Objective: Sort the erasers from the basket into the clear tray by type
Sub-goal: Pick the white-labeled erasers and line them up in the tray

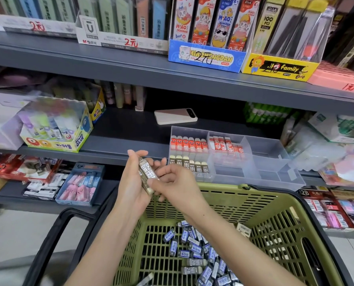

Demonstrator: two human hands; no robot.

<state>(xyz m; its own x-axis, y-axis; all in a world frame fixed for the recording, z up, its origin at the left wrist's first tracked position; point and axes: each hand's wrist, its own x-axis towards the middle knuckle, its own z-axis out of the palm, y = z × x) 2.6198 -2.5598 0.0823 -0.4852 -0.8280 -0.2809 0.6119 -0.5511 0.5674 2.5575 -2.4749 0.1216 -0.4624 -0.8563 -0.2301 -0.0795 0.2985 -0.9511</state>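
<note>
A stack of grey-sleeved 2B erasers [147,176] is held upright in my left hand [133,183] above the far rim of the green basket [279,205]. My right hand [175,183] touches the stack from the right, fingers curled on it. Many blue and grey erasers [198,252] lie loose on the basket's floor. The clear tray [273,162] stands on the shelf edge beyond the basket. Its left compartments hold a row of red-sleeved erasers [188,143] and a row of dark-sleeved ones [189,166]; a middle compartment holds red-and-white erasers [226,144]. The right compartments look empty.
A white phone [175,116] lies on the shelf behind the tray. A glue display box [56,129] sits at the left. Boxes of other erasers [79,184] fill the lower shelf at left and right. The basket's black handle [52,240] hangs at the left.
</note>
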